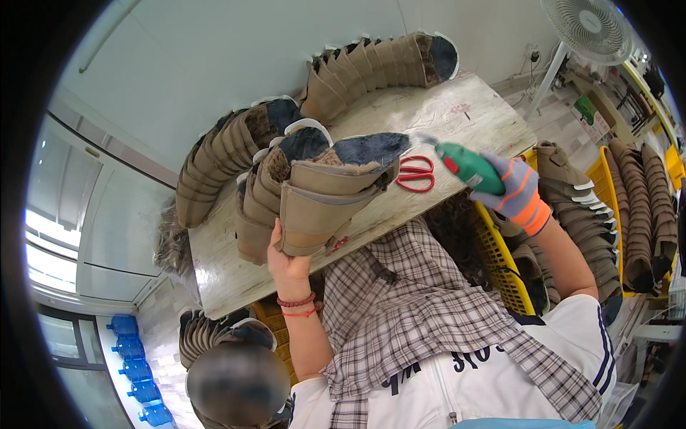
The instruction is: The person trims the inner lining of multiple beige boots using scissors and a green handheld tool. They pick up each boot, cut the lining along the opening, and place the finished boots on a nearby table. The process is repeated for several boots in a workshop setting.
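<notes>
One tan boot (321,207) in work, raised over the near part of the tabletop (493,121), before a cluster of similar boots (261,204). Progress, my judgement: partway through this piece, with the tool at its dark end. Two curved rows, one at the back (371,68) and one at the left (221,154), stand neatly nested; whether finished or waiting, cannot tell. More lie beside the yellow crate (518,293).

Appearance: matte tan outside, layered edges, brown fleece inside, dark blue pile lining toward the tool.

Left hand (287,264): bare, thumb up against the boot's lower edge; remaining fingers hidden beneath, so how far they close cannot be told. Right hand (516,189): gloved, fingers wrapped round a green handheld tool (468,168), its tip blurred near the lining; contact unclear. Red-handled scissors (416,174) lie just beside, unheld. Farther off, a white fan (589,23).
</notes>
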Demonstrator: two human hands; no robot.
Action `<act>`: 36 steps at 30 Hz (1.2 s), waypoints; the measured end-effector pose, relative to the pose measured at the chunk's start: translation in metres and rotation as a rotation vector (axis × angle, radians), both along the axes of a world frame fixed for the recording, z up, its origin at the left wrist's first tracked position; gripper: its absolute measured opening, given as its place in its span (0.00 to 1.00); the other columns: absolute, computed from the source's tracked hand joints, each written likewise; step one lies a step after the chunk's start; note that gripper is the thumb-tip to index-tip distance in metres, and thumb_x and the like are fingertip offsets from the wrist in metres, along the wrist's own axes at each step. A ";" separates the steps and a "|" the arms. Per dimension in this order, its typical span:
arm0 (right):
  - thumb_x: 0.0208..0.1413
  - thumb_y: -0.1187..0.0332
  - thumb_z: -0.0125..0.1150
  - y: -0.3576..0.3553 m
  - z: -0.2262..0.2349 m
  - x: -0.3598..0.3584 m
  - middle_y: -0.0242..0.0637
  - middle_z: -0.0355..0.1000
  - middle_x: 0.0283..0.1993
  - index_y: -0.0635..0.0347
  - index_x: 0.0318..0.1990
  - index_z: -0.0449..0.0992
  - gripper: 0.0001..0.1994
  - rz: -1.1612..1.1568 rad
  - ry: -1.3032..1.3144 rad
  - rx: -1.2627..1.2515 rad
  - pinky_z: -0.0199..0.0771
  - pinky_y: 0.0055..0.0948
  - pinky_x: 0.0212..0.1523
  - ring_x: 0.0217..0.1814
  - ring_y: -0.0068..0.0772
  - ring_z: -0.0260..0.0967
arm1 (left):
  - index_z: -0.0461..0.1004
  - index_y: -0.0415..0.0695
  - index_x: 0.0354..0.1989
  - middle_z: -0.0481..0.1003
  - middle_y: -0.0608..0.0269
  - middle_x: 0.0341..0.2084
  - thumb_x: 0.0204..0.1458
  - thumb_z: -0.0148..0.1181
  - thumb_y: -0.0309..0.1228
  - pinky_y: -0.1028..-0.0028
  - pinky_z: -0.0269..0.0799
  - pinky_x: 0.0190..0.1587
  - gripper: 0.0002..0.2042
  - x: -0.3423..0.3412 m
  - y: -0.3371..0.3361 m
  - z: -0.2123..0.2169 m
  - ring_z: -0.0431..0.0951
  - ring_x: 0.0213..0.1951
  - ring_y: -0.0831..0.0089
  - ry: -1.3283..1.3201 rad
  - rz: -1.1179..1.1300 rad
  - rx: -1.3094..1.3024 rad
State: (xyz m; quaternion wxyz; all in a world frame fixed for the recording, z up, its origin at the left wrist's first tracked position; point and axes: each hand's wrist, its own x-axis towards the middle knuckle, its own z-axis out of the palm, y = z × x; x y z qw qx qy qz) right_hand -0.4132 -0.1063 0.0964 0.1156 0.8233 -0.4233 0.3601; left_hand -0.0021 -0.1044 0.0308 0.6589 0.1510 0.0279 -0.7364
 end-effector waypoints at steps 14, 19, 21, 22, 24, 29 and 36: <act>0.32 0.49 0.70 0.009 -0.008 0.012 0.33 0.61 0.17 0.59 0.51 0.66 0.37 0.091 0.232 -0.006 0.61 0.32 0.22 0.18 0.37 0.61 | 0.63 0.36 0.53 0.66 0.48 0.52 0.60 0.38 0.33 0.54 0.59 0.57 0.17 0.009 0.011 -0.003 0.65 0.54 0.53 -0.027 -0.011 0.020; 0.32 0.48 0.69 0.007 -0.015 0.018 0.33 0.62 0.17 0.58 0.52 0.66 0.38 0.142 0.173 -0.056 0.60 0.32 0.21 0.17 0.37 0.61 | 0.65 0.37 0.50 0.69 0.50 0.49 0.59 0.41 0.31 0.56 0.63 0.55 0.15 0.003 0.009 -0.005 0.68 0.52 0.57 -0.083 -0.022 0.007; 0.32 0.48 0.69 0.008 -0.014 0.019 0.33 0.62 0.17 0.59 0.51 0.66 0.38 0.156 0.155 -0.061 0.60 0.32 0.21 0.17 0.37 0.61 | 0.65 0.37 0.50 0.68 0.50 0.49 0.59 0.41 0.31 0.56 0.63 0.55 0.15 0.001 0.010 -0.003 0.68 0.52 0.57 -0.043 -0.047 0.002; 0.32 0.48 0.69 0.009 -0.011 0.020 0.33 0.62 0.17 0.59 0.51 0.66 0.37 0.160 0.153 -0.060 0.60 0.32 0.20 0.17 0.37 0.61 | 0.65 0.37 0.50 0.68 0.50 0.50 0.59 0.42 0.31 0.56 0.63 0.55 0.15 0.000 0.011 -0.001 0.68 0.52 0.57 -0.024 -0.058 -0.001; 0.32 0.48 0.69 0.012 -0.006 0.022 0.34 0.62 0.17 0.59 0.50 0.66 0.37 0.163 0.152 -0.057 0.60 0.31 0.20 0.17 0.36 0.61 | 0.64 0.37 0.51 0.68 0.50 0.50 0.59 0.42 0.31 0.56 0.62 0.56 0.15 -0.005 0.012 0.002 0.67 0.52 0.56 -0.053 -0.030 0.010; 0.31 0.49 0.70 0.013 0.000 0.025 0.34 0.63 0.17 0.59 0.49 0.68 0.36 0.169 0.120 -0.065 0.60 0.31 0.20 0.17 0.36 0.61 | 0.62 0.36 0.54 0.66 0.51 0.52 0.58 0.44 0.31 0.54 0.59 0.57 0.17 -0.020 0.020 0.021 0.65 0.54 0.56 -0.043 0.004 -0.056; 0.30 0.51 0.72 0.019 0.009 0.038 0.37 0.68 0.21 0.57 0.47 0.70 0.33 0.180 0.006 0.111 0.65 0.32 0.23 0.21 0.41 0.66 | 0.60 0.40 0.56 0.62 0.56 0.56 0.55 0.51 0.29 0.54 0.56 0.60 0.20 -0.045 0.035 0.033 0.61 0.57 0.59 -0.107 0.085 -0.237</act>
